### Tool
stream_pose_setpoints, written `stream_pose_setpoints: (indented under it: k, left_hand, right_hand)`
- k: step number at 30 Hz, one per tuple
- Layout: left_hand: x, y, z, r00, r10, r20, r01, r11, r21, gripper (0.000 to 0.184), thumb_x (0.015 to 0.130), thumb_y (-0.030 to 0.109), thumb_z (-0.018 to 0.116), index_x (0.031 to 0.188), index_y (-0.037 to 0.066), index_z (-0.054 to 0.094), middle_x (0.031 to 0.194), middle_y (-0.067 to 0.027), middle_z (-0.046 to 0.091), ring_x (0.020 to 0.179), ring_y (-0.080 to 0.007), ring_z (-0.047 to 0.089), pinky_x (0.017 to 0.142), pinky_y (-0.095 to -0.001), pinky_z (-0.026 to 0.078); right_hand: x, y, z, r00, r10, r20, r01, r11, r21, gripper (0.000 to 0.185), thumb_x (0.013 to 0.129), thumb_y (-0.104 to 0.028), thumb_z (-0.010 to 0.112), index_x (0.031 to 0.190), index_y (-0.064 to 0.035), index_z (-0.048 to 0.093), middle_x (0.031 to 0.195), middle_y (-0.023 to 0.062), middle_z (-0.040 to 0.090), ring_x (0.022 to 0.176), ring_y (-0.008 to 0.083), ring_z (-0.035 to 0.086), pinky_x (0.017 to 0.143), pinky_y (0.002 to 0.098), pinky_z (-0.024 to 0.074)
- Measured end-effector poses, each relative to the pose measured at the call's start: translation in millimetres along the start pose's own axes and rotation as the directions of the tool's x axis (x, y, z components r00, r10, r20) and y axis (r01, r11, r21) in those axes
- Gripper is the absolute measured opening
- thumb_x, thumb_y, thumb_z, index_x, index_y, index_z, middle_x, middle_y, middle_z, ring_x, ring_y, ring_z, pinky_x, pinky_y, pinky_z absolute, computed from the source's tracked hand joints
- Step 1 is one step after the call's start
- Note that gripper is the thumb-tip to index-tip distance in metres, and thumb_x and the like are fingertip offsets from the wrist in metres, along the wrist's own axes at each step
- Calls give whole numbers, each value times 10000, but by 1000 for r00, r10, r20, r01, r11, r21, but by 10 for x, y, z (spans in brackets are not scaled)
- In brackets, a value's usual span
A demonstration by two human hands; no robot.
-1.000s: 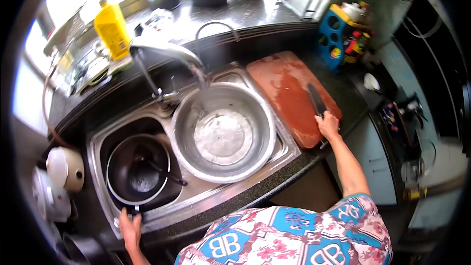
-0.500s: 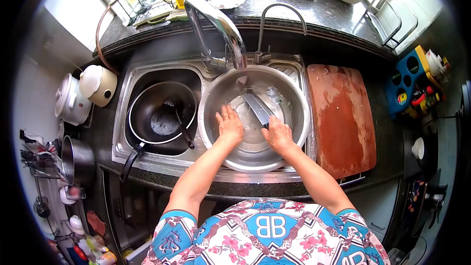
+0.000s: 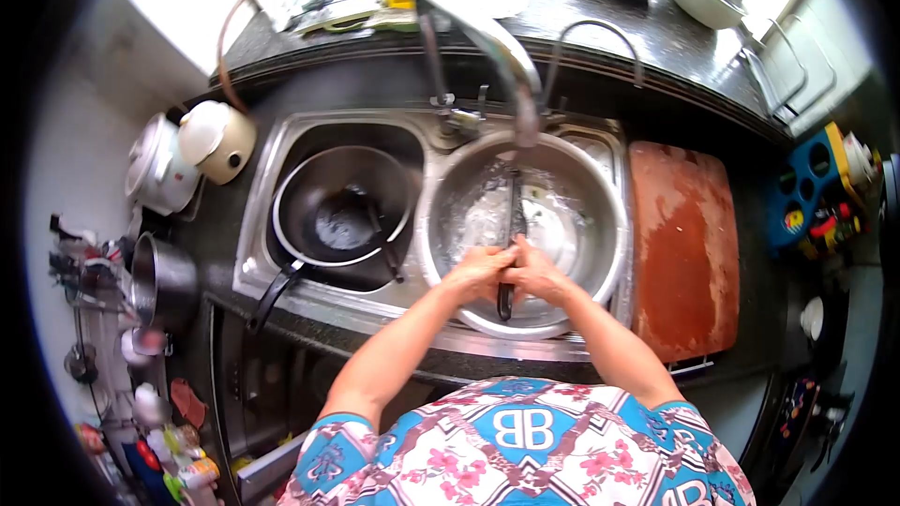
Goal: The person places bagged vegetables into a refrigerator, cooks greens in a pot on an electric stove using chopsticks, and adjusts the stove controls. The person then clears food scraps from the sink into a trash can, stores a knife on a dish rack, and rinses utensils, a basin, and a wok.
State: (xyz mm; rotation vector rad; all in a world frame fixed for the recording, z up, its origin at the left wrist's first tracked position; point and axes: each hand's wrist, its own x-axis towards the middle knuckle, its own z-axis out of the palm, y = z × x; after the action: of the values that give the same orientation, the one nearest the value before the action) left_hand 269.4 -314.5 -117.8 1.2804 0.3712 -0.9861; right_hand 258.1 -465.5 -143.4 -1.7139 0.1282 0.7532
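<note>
Both my hands meet over a large metal basin (image 3: 619, 253) set in the right sink bowl. A kitchen knife (image 3: 515, 201) points away from me, its blade under the faucet (image 3: 525, 126) spout. Its black handle sticks out below my hands. My right hand (image 3: 539, 274) is closed around the handle area. My left hand (image 3: 480, 272) presses against the knife from the other side, fingers partly hidden where the hands overlap. Water in the basin looks stirred and bright around the blade.
A black wok (image 3: 309, 178) with a long handle sits in the left sink bowl. Right of the basin lies a wet reddish-brown cutting board (image 3: 684, 253). A thin second tap (image 3: 600, 23) arches behind. Pots, including a cream cooker (image 3: 216, 141), line the left side.
The knife has turned from slanted to nearly straight and come under the spout. My left hand has moved from the basin's left side to join my right. The view has shifted.
</note>
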Motion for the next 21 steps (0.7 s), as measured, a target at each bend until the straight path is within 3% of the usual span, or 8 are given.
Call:
stream_pose_setpoints:
  k: [2, 4, 9, 12, 13, 14, 15, 21]
  left_hand:
    - [152, -180, -70, 994, 105, -31, -106, 994, -31, 306, 852, 277, 601, 968, -3, 557, 771, -100, 618, 612, -179, 600, 486, -333, 508]
    - [284, -279, -116, 989, 148, 1, -148, 988, -37, 179, 810, 137, 612, 899, -4, 544, 731, -123, 620, 522, -190, 586, 443, -299, 482]
    - [-16, 11, -137, 997, 54, -52, -52, 998, 39, 160, 741, -14, 585, 878, -39, 506, 685, -159, 612, 489, -165, 576, 362, -276, 453]
    - [-177, 112, -150, 996, 80, -41, -80, 997, 18, 211, 721, -45, 583, 900, -31, 472, 671, -161, 599, 483, -164, 572, 373, -272, 467]
    - [-157, 119, -182, 996, 91, -3, -91, 996, 16, 242, 713, -57, 581, 913, -18, 450, 670, -163, 595, 471, -163, 564, 373, -275, 468]
    - [-173, 128, -184, 996, 92, 5, -92, 996, 22, 242, 713, -57, 581, 913, -18, 450, 670, -163, 595, 471, -163, 564, 373, -275, 468]
    - [-203, 138, -178, 997, 72, 1, -72, 997, -5, 230, 720, -55, 568, 917, -16, 457, 669, -159, 589, 476, -163, 563, 378, -280, 468]
    - [-365, 210, -150, 996, 76, 36, -63, 957, -283, 226, 728, -25, 570, 929, 43, 493, 651, -94, 532, 461, -121, 502, 369, -238, 418]
  right_hand:
    - [-111, -186, -146, 982, 111, 153, -119, 992, 46, 840, 749, -100, 651, 1402, 4, 133, 865, 178, 614, 614, 214, 622, 472, 328, 505]
    - [-128, -332, -298, 990, 141, -14, -142, 988, -60, 415, 773, -109, 576, 1160, 31, 529, 685, 131, 615, 507, 194, 603, 385, 295, 445]
    - [227, 56, -677, 901, 173, -398, -210, 976, -50, 138, 718, -78, 542, 782, 23, 609, 619, 136, 601, 460, 194, 579, 371, 301, 425]
    - [639, 550, -601, 530, -453, -717, -290, 698, -655, 118, 671, -100, 603, 700, 11, 575, 653, 180, 599, 528, 191, 611, 486, 344, 484]
    - [639, 514, -724, 792, -530, -304, 14, 512, -859, 146, 680, -123, 630, 757, -2, 600, 700, 170, 621, 592, 226, 629, 560, 350, 504]
    - [501, 298, -645, 940, -215, -265, 167, 967, -190, 166, 725, -149, 634, 814, -11, 609, 751, 145, 635, 655, 226, 642, 606, 344, 516]
    - [352, 62, -560, 973, 127, -195, 16, 799, 602, 185, 769, -174, 638, 871, -21, 617, 802, 120, 650, 718, 227, 656, 652, 337, 528]
    - [-133, -410, 66, 884, -464, 51, 466, 884, -32, 441, 920, -316, 445, 1233, -9, 495, 1211, 149, 529, 1115, 232, 506, 938, 326, 390]
